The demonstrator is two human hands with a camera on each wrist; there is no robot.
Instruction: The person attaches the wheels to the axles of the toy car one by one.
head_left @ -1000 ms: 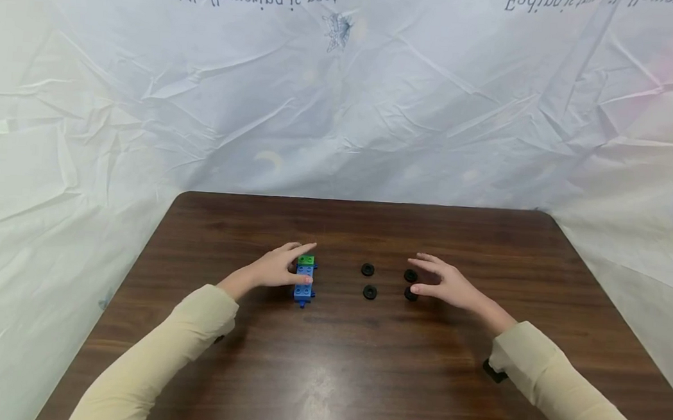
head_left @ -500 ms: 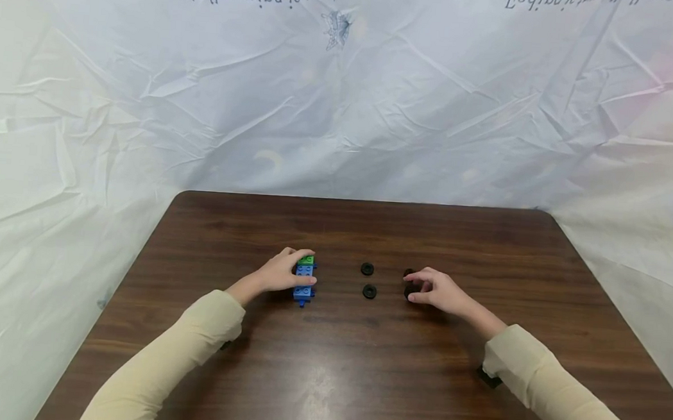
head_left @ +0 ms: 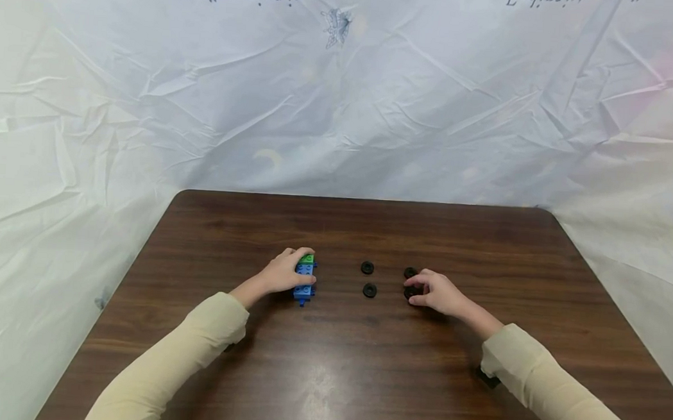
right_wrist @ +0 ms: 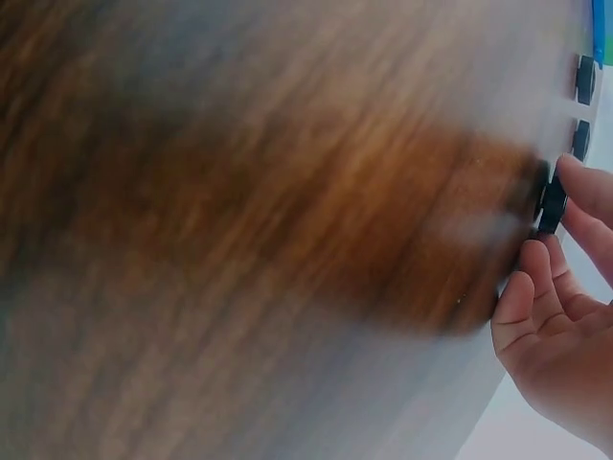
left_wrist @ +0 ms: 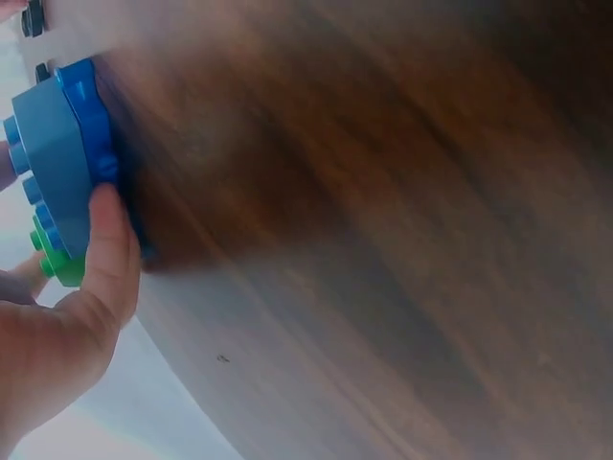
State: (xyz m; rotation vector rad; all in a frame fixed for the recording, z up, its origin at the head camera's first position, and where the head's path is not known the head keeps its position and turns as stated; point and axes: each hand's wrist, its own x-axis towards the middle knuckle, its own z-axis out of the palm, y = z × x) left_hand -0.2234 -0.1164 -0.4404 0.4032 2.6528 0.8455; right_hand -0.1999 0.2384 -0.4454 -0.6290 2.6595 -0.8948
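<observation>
On the left of the table lies a toy brick car base [head_left: 303, 282], light blue with a green studded end and dark blue axle stubs. My left hand [head_left: 277, 274] grips it from the left, thumb across the near studs, fingers round the green end. In the left wrist view the fingers [left_wrist: 110, 240] press its side. At the right, my right hand [head_left: 438, 291] pinches a black toy wheel [right_wrist: 553, 203] between thumb and fingers, low at the table. Another black wheel [head_left: 410, 273] lies just beyond the fingertips.
Two more black wheels, one far [head_left: 367, 268] and one near [head_left: 369, 290], lie flat between the hands. The brown wooden table [head_left: 328, 351] ends at a pale printed cloth [head_left: 343, 107] behind it.
My left fingers have closed in on the car base, which stays in place. The right hand has drawn slightly nearer, its spread fingers coming together round the near right wheel.
</observation>
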